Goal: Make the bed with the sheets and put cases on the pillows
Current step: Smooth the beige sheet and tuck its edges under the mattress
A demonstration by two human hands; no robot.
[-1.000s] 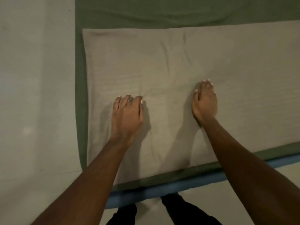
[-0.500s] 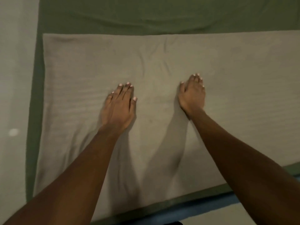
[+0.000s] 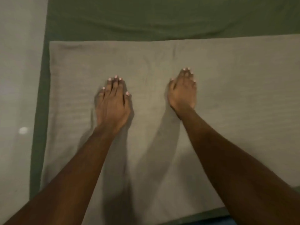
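A pale beige sheet (image 3: 235,88) lies spread flat over the green sheet (image 3: 146,17) that covers the bed. My left hand (image 3: 113,103) rests palm down on the beige sheet, fingers straight and close together. My right hand (image 3: 183,90) lies flat on the same sheet a little farther up and to the right, fingers straight. Both forearms reach in from the lower edge. Soft creases run through the beige cloth above and between my hands. No pillow or pillowcase is in view.
A light floor (image 3: 17,78) runs along the left side of the bed, with a small bright spot (image 3: 23,130) on it. A strip of green sheet borders the beige cloth on the left. The bed's near edge shows dark blue (image 3: 215,220) at the bottom.
Both hands have slid up the beige sheet, away from me, with fingers flattening out. The view shifted, so the sheet's left edge moved in the frame.
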